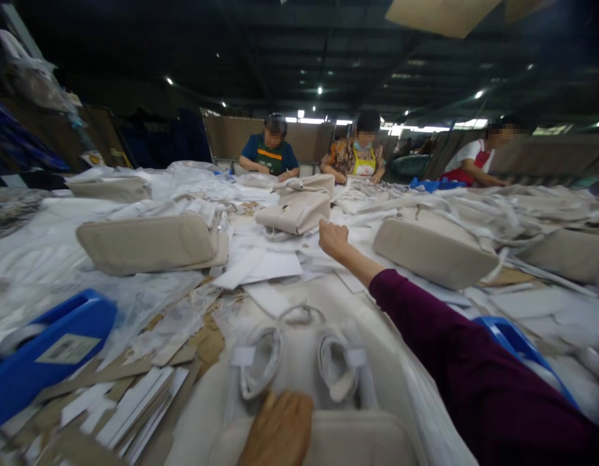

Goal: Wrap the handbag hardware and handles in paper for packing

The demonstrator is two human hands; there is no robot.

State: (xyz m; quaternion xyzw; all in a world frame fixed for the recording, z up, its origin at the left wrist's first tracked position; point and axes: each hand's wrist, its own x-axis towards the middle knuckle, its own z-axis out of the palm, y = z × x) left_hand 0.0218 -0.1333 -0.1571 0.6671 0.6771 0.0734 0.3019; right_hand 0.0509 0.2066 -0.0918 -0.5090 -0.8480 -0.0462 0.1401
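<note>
A large cream bag (357,440) lies close to me at the bottom centre, with two rolled straps (260,362) wrapped in white and a thin loop above them. My left hand (280,427) rests on the bag just below the left roll, its fingers bent and their tips partly hidden. Farther out, my right hand (334,238) is stretched forward with its fingers curled together; anything inside them is too small to make out. Just beyond it sits a beige bag with a flap (296,212), beside white paper sheets (265,264).
Beige bags lie at left (146,243) and right (432,249). A blue holder (61,353) stands at the left, another blue object (517,343) at the right. Cardboard and paper strips (138,404) cover the lower left. Several people work across the table.
</note>
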